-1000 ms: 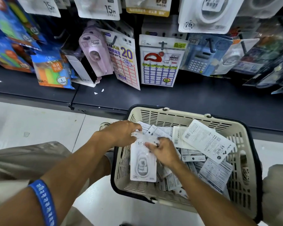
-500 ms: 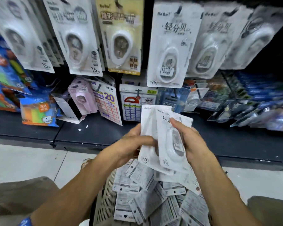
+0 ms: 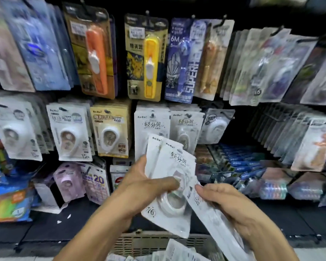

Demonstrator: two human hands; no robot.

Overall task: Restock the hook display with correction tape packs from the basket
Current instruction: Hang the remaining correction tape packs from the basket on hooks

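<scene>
Left hand grips upright white correction tape packs — right hand holds another pack, tilted, above the basket.

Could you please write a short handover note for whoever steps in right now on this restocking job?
Left hand: grips a fanned pair of white correction tape packs, thumb across the front.
Right hand: holds another pack angled down toward the basket.
Matching packs hang on the hook just above.
Done: packs lifted from the basket.
Left: hang the held packs, then the rest in the basket.
</scene>
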